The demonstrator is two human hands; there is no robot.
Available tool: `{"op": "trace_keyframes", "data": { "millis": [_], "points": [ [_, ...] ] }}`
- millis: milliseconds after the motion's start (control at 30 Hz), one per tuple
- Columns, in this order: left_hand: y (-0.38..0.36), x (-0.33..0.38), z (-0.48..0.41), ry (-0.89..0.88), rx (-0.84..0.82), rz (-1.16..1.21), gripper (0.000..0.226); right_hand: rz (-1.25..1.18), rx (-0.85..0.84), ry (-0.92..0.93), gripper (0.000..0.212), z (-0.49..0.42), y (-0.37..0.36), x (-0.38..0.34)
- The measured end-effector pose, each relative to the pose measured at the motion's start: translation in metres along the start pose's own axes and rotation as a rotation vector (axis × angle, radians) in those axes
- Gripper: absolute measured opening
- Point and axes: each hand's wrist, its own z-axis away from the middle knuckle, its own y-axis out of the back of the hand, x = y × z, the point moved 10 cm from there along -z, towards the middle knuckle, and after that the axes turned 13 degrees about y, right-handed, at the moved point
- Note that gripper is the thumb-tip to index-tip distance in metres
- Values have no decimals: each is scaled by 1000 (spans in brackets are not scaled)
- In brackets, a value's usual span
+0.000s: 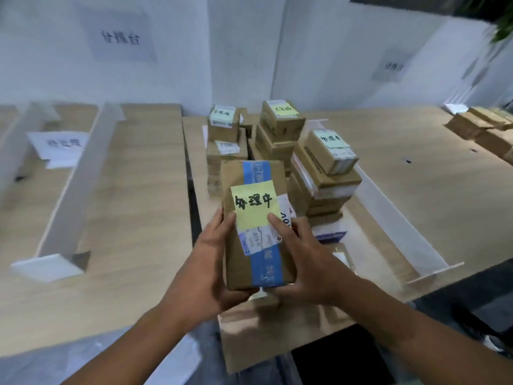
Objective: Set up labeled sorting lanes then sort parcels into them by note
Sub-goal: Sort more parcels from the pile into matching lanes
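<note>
cardboard parcel (256, 226) in both hands

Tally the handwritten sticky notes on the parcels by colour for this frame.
Yellow: 2 (front note on the held parcel; rear-stack note)
Pale green: 2 (left-stack note; right-stack note)
Total: 4

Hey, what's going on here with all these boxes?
A person is sorting parcels. The left hand and right hand both grip a brown parcel bearing a handwritten yellow note, held above the table. Behind it, more noted parcels stand in stacks. On the left table, white dividers mark out lanes, one with a paper label.
</note>
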Motion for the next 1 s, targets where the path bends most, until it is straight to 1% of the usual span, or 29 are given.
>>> {"op": "trace_keyframes", "data": {
  "millis": [67, 167, 300, 367, 500, 733, 1000],
  "points": [
    [63, -16, 18, 0, 64, 3, 130, 13, -9, 83, 127, -49, -17, -44],
    [153, -47, 51, -14, 142, -25, 124, -37, -28, 151, 130, -121, -54, -107],
    [272, -106, 103, 101, 265, -133, 125, -9, -54, 297, 136, -214, -116, -199],
    [324, -129, 131, 120, 312, -196, 122, 2, -58, 366, 136, -255, -144, -245],
    [414, -180, 171, 223, 372, -233, 127, -24, -98, 460, 134, -324, -197, -321],
    [526, -259, 207, 317, 481, -291, 126, -102, -200, 523, 132, -433, -285, -393],
    [656, -367, 210, 482, 517, -368, 127, -219, -283, 633, 131, -585, -384, -464]
  ]
}}
